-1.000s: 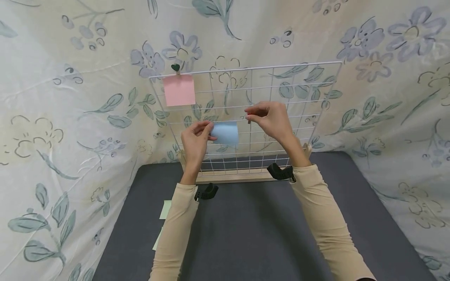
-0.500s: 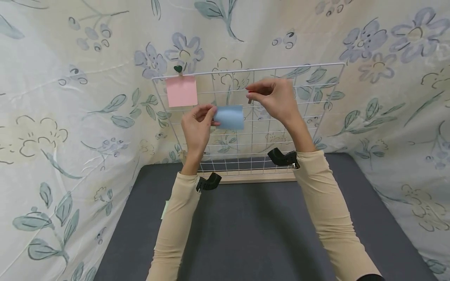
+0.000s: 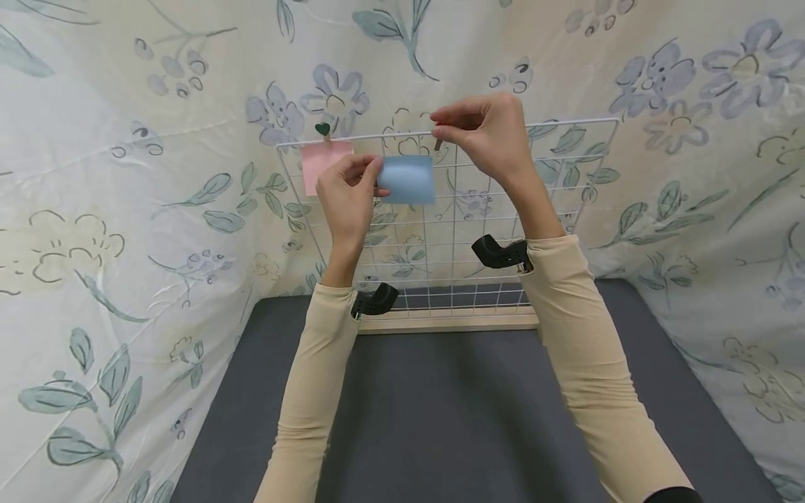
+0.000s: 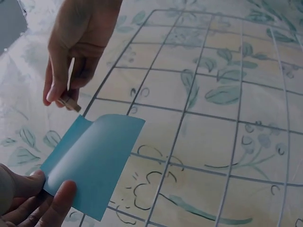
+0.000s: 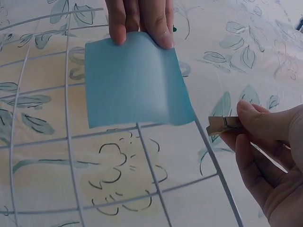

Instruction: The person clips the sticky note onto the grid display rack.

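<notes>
1 sq. sticky note (image 3: pixel 407 180), lt. blue, plain, w/ a slight curl along the edge nearest the grid's top bar; held up in front of the upper part of a wht. wire grid panel (image 3: pixel 572 123), approx. mid-width, L of centre. 1 mini wooden clothespin (image 5: pixel 222 124), w/ metal spring; a bit of red seen at the fingertips. 1 pink sticky note (image 3: pixel 319 155), partly hidden, hung at the grid's upper L corner under a dk. green heart-topped clip (image 3: pixel 323 129).

Surface: dk. grey tabletop (image 3: pixel 434 419); grid stood at its rear on a lt. wood base (image 3: pixel 453 322). Backdrop: cream fabric (image 3: pixel 157 279), floral print, lightly creased.

Grip: blue note pinched at its L edge by L hand (image 3: pixel 349 195), thumb vs. fingers. Clothespin pinched by R hand (image 3: pixel 487 133) near the top bar, apart from the note; its jaws not seen spread.
</notes>
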`<state>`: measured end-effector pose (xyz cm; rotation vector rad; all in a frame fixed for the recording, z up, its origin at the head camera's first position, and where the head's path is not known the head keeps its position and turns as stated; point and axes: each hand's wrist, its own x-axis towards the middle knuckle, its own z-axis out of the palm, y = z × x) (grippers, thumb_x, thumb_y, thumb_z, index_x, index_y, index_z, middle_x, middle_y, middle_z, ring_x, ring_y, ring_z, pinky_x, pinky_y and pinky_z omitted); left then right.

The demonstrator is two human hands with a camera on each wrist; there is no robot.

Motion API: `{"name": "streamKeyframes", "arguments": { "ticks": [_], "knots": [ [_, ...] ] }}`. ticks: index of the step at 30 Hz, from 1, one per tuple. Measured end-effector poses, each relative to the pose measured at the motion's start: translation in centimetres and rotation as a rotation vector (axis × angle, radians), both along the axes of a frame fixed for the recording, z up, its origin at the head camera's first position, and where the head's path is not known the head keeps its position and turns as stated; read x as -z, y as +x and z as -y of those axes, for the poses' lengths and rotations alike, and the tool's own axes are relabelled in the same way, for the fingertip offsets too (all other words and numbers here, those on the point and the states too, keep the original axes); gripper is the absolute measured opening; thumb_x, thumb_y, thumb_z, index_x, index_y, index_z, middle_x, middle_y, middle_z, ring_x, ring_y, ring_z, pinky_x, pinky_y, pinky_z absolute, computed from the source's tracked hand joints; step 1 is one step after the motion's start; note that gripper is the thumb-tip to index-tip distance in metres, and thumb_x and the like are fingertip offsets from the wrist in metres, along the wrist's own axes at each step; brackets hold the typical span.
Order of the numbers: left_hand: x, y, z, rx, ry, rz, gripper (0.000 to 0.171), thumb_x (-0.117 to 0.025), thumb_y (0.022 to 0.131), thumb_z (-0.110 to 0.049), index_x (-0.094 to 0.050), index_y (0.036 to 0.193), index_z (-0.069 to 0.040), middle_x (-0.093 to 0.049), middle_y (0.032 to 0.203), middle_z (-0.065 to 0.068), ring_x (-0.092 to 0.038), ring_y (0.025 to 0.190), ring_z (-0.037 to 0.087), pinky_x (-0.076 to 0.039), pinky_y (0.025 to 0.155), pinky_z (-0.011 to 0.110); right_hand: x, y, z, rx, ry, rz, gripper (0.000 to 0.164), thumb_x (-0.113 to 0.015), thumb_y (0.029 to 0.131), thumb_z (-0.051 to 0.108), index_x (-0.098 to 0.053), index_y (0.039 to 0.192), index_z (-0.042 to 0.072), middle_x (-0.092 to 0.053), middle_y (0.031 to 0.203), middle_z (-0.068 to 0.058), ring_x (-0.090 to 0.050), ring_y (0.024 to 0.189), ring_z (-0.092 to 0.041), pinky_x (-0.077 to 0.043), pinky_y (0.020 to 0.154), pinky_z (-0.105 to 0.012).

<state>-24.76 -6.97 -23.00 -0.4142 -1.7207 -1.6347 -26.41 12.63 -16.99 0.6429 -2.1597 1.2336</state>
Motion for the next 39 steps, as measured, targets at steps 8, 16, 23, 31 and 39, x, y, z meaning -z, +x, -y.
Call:
{"name": "streamKeyframes", "arguments": {
  "ticks": [8, 16, 23, 31, 39],
  "knots": [
    [-1.6, -0.9, 0.2, -0.015, 0.034, 0.092, 0.015, -0.070, 0.090, -0.002, -0.072, 0.098, 0.010, -0.072, 0.096, 0.024, -0.071, 0.064, 0.022, -0.060, 0.053, 0.024, -1.5, -1.2, 2.0, -0.051, 0.007, -0.004, 0.017, -0.073, 0.089, 0.009, -0.076, 0.103, 0.001, -0.074, 0.099, -0.012, -0.070, 0.078, -0.009, -0.058, 0.077, -0.019],
    [-1.6, -1.4, 0.1, 0.020, 0.061, 0.125, 0.017, -0.067, 0.091, 0.000, -0.070, 0.101, 0.013, -0.070, 0.098, 0.028, -0.070, 0.062, 0.020, -0.061, 0.054, 0.026, -2.2, -2.0, 3.4, -0.072, 0.054, 0.037, 0.017, -0.074, 0.088, 0.009, -0.076, 0.104, 0.002, -0.074, 0.101, -0.013, -0.071, 0.084, -0.015, -0.058, 0.080, -0.021],
    [-1.8, -2.0, 0.3, 0.011, 0.066, 0.131, 0.020, -0.069, 0.090, -0.006, -0.071, 0.101, 0.011, -0.072, 0.099, 0.023, -0.070, 0.061, 0.014, -0.061, 0.055, 0.025, -2.3, -2.2, 3.8, -0.063, 0.084, 0.045, 0.017, -0.074, 0.089, 0.010, -0.076, 0.103, 0.002, -0.074, 0.101, -0.012, -0.071, 0.085, -0.017, -0.058, 0.079, -0.021],
    [-1.7, -2.6, 0.3, 0.026, 0.070, 0.133, 0.019, -0.069, 0.091, -0.005, -0.071, 0.100, 0.011, -0.072, 0.098, 0.024, -0.069, 0.059, 0.012, -0.061, 0.055, 0.025, -2.2, -2.6, 3.9, -0.060, 0.080, 0.053, 0.017, -0.074, 0.088, 0.010, -0.077, 0.103, 0.002, -0.074, 0.101, -0.012, -0.071, 0.084, -0.017, -0.058, 0.079, -0.022],
    [-1.5, -3.1, 0.4, 0.034, 0.072, 0.115, 0.021, -0.069, 0.090, -0.007, -0.071, 0.101, 0.011, -0.071, 0.099, 0.024, -0.068, 0.057, 0.012, -0.061, 0.054, 0.024, -1.8, -3.3, 4.0, -0.069, 0.089, 0.083, 0.017, -0.076, 0.087, 0.011, -0.077, 0.101, 0.002, -0.074, 0.100, -0.012, -0.071, 0.082, -0.015, -0.059, 0.077, -0.022]
  ]
}}
